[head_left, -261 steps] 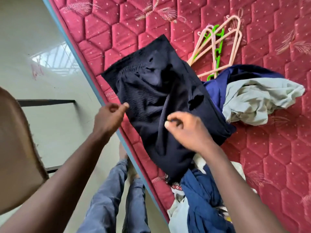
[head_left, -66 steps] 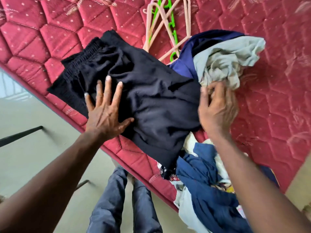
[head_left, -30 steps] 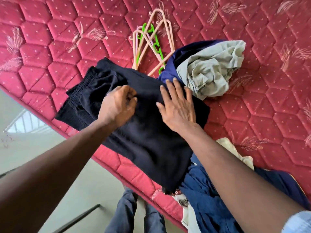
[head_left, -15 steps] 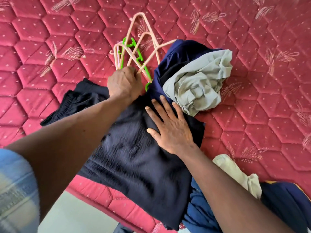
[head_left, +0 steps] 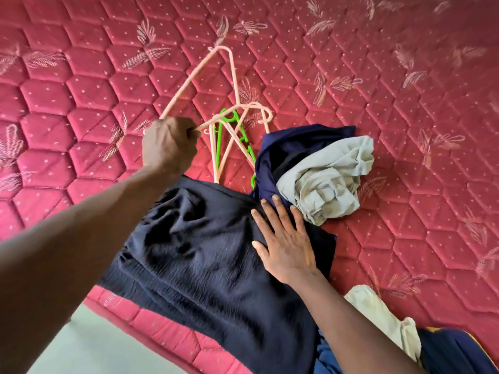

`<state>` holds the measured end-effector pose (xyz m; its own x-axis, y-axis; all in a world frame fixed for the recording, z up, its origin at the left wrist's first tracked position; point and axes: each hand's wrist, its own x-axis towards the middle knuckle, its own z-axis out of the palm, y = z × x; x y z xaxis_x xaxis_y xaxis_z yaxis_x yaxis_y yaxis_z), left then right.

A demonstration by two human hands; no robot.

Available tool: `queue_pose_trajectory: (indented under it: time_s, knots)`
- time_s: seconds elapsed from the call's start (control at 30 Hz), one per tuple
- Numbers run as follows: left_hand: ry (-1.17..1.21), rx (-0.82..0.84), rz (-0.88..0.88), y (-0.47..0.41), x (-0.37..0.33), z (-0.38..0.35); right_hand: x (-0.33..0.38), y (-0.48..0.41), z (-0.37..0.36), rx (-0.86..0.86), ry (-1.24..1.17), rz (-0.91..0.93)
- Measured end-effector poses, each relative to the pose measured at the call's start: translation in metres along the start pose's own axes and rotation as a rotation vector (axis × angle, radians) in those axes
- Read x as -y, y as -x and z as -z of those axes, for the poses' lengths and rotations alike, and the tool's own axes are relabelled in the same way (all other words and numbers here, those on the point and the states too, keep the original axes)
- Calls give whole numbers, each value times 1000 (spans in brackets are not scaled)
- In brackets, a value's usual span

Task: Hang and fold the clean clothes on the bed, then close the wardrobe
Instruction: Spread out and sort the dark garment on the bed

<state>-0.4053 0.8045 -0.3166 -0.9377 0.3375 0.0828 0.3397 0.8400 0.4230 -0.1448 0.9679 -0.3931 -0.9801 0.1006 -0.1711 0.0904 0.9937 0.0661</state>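
Note:
A dark navy garment (head_left: pixel 205 260) lies spread on the red quilted mattress (head_left: pixel 405 103), hanging over its near edge. My right hand (head_left: pixel 283 238) presses flat on its right side with straight fingers. My left hand (head_left: pixel 168 144) grips a pink hanger (head_left: pixel 229 66) and holds it raised off the mattress. More pink hangers (head_left: pixel 226 147) and a green hanger (head_left: pixel 243 139) lie tangled just beyond the garment. A crumpled grey-green garment (head_left: pixel 332 179) rests on a blue one (head_left: pixel 291 141) to the right of the hangers.
A cream cloth (head_left: pixel 378 314) and more blue clothes (head_left: pixel 459 352) lie at the lower right by my forearm. The pale floor (head_left: pixel 89 346) shows past the mattress edge at lower left.
My left hand went from the dark garment up to the hangers, closed on a pink one and lifted it clear of the pile. My right hand stayed flat on the garment.

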Motion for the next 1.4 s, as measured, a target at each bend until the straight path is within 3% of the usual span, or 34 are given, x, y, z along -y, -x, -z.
queue_pose_trajectory:
  time_s: [0.13, 0.23, 0.33, 0.47, 0.67, 0.77, 0.87, 1.13, 1.27, 1.4]
  knots:
    - [231, -116, 152, 46, 21, 10, 25, -5, 10, -18, -79, -157]
    - [417, -214, 347, 87, 56, 11, 52, -11, 25, -166, -138, -285]
    - [755, -328, 546, 129, 104, 18, 96, -23, 47, -312, -322, -256]
    - [855, -385, 753, 194, 152, 35, 177, -38, 67, -104, -795, -89]
    - [986, -459, 978, 250, 185, 44, 261, -61, 52, 131, -402, 33]
    - [1020, -477, 1025, 266, 189, 38, 265, -68, 40, 129, -282, -17]
    - [1051, -483, 1062, 273, 182, 34, 262, -76, 37, 98, -326, -76]
    - [1014, -504, 1062, 283, 156, 25, 226, -75, 53, 41, -1008, -430]
    - [978, -394, 928, 291, 134, 19, 223, -54, 66, -88, -1128, -422]
    - [824, -201, 747, 304, 110, 14, 229, -41, 67, -94, -1194, -372]
